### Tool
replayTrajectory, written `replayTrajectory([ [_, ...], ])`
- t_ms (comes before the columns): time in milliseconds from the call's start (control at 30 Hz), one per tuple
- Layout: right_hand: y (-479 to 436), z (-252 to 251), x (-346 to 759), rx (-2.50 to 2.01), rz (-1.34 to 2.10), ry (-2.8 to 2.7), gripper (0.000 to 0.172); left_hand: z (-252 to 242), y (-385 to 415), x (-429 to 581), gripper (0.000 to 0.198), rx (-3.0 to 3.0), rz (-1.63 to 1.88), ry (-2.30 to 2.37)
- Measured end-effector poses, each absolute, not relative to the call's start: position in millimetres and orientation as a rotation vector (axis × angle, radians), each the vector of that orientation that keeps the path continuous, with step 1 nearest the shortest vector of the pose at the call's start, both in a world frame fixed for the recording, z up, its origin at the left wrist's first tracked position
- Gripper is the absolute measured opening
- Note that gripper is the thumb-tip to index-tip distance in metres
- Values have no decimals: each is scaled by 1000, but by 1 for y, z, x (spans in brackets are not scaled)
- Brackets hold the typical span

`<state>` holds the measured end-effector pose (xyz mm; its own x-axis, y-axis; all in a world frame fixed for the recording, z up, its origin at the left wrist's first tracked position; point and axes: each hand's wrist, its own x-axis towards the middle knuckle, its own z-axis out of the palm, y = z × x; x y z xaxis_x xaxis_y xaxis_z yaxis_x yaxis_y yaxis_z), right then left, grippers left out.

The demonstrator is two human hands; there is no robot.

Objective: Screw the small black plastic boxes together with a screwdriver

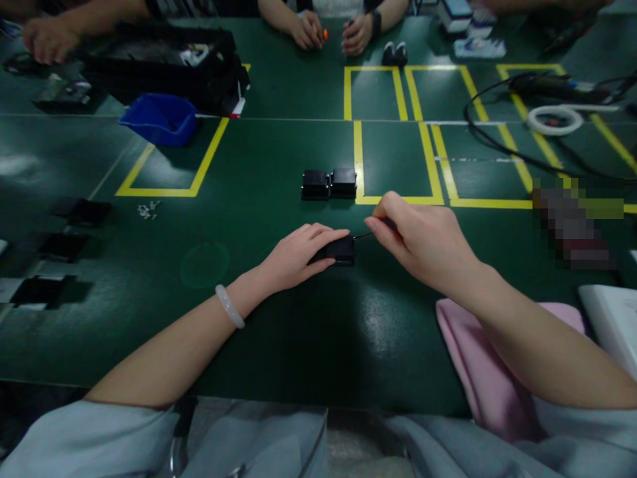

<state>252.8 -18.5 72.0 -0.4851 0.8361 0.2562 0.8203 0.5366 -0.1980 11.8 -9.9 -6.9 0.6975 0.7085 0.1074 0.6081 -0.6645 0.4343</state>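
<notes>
My left hand (304, 255) holds a small black box (341, 251) down on the green table, thumb along the near side and fingers over the top. Its left part is hidden beneath the hand. In my right hand (421, 239) a thin dark tool (365, 235) is pinched between thumb and fingertips. The tool's slim shaft reaches the upper right corner of the box; its rear end is mostly hidden in the palm. Just beyond, two similar black boxes (315, 184) stand side by side with small metal bits at their ends. Small silver screws (148, 210) lie loose to the left.
A blue bin (160, 119) and a large black container (164, 66) stand back left. Dark flat pieces (64, 246) lie far left. A pink cloth (462, 345) is under my right forearm. Cables (470, 116) lie back right. A co-worker's hands (307, 31) are across the table.
</notes>
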Motion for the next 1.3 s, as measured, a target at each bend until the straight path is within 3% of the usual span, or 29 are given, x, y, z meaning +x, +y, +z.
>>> replayTrajectory([
  [133, -19, 72, 252, -1313, 81, -2416, 19, -8, -10, 11, 53, 2538, 373, 1031],
  [333, -18, 73, 252, -1396, 66, -2469, 29, -8, -10, 11, 54, 2547, 366, 1031],
  [567, -18, 71, 252, -1333, 145, -2387, 18, -8, -10, 11, 52, 2547, 379, 1028],
  [733, -17, 71, 253, -1378, 141, -2428, 27, -8, -10, 11, 53, 2544, 374, 1030],
  [900, -16, 68, 254, -1317, 133, -2381, 16, -8, -10, 11, 53, 2552, 370, 1031],
  [1133, -16, 70, 254, -1374, 105, -2409, 24, -7, -10, 10, 53, 2542, 356, 1036],
  [1300, -15, 68, 254, -1323, 121, -2364, 19, -7, -10, 11, 52, 2548, 366, 1030],
])
